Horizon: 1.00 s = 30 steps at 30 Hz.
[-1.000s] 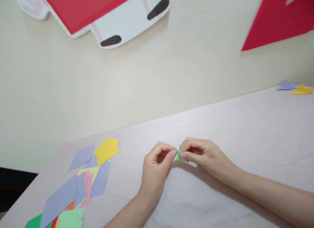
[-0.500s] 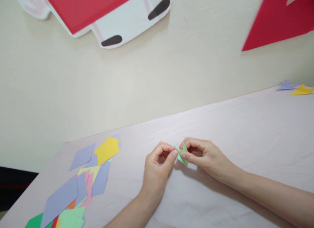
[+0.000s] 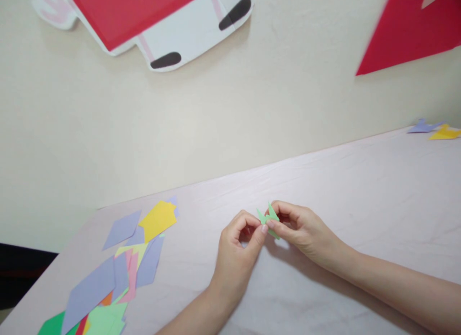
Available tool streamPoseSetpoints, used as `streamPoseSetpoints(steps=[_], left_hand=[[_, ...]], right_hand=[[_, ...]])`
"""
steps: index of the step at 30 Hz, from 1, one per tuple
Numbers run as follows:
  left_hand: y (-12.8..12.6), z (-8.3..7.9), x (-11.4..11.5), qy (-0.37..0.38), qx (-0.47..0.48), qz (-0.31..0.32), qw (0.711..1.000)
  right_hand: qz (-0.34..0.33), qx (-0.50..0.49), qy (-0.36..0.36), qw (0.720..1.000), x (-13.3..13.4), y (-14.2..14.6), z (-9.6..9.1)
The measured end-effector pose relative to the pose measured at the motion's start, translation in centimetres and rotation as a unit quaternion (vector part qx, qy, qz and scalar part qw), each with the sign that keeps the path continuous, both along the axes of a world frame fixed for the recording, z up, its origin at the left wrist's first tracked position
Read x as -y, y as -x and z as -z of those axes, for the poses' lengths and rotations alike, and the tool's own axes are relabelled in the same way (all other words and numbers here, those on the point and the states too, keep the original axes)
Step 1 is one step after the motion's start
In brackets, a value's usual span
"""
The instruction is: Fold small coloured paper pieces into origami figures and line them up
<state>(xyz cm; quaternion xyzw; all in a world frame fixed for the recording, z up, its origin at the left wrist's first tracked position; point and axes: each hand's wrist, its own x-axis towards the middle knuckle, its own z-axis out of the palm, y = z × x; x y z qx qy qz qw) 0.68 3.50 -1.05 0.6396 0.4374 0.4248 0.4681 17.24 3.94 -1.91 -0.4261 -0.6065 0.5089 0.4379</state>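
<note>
A small light-green folded paper figure (image 3: 273,214) with two pointed tips sticking up is held just above the table, between both hands. My left hand (image 3: 240,246) pinches its lower left side with thumb and forefinger. From the right, my right hand (image 3: 300,227) grips the paper between thumb and curled fingers. The fingertips of the two hands almost meet, and they cover part of the folds.
Several loose sheets of coloured paper (image 3: 90,289) lie spread at the left of the pale table (image 3: 324,181). A purple folded figure (image 3: 422,127) and a yellow folded figure (image 3: 444,132) stand at the far right, by the wall (image 3: 162,133) with its red and white decoration (image 3: 144,18).
My left hand has shifted slightly right, closer to the right hand. The green paper is turned a little, and its pointed tips stand higher and show more.
</note>
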Motion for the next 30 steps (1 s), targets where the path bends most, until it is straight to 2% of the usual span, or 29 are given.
streamPoseSetpoints(steps=[5,10,13,19,25,30], left_hand=[[0.2,-0.4,0.3,-0.07,-0.045,-0.007,0.997],[0.2,-0.3,0.1,-0.085,-0.053,-0.04,0.994],[0.2,-0.3,-0.1,-0.07,-0.048,-0.037,0.996],[0.2,-0.2,-0.1,0.012,-0.019,-0.003,1.0],[0.4,0.0,-0.4,0.012,0.016,0.0,1.0],[0.3,0.1,-0.4,0.016,0.016,-0.025,0.999]], right_hand=[[-0.005,-0.033,0.033,0.999,-0.1,0.1,-0.3],[-0.016,-0.038,0.063,0.997,-0.4,0.0,-1.1],[-0.004,-0.01,0.043,0.999,-0.3,-0.2,-1.4],[0.001,0.007,0.035,0.999,-0.2,-0.1,-1.4],[-0.023,-0.023,0.055,0.998,-0.4,0.0,-0.9],[-0.008,0.012,0.036,0.999,-0.2,-0.1,-1.2]])
